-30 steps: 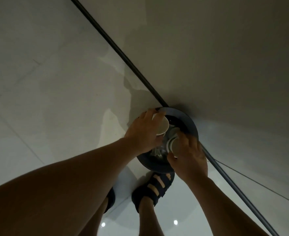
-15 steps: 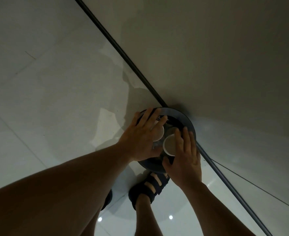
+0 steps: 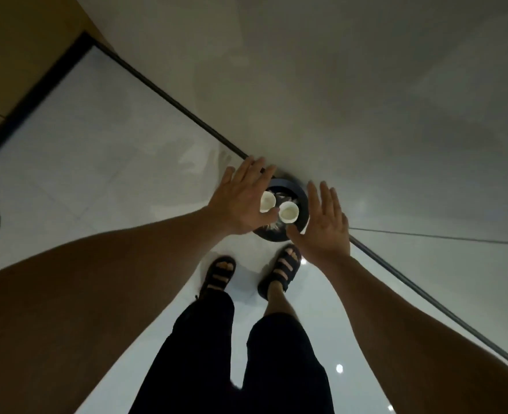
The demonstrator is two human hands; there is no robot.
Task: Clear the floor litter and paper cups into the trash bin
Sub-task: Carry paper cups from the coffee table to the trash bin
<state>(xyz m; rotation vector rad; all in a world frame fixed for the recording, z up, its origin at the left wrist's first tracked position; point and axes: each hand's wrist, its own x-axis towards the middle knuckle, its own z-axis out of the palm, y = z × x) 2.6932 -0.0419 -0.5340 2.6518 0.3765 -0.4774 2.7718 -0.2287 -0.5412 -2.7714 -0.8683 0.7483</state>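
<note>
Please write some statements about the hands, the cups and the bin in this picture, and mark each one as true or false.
1. Two paper cups sit in the trash bin, mouths up. True.
2. The left hand grips a cup. False: it is open with its fingers spread and holds nothing.
3. The right hand is open and holds nothing. True.
4. The trash bin is square. False: it is round.
5. The person is barefoot. False: the feet wear dark sandals.
</note>
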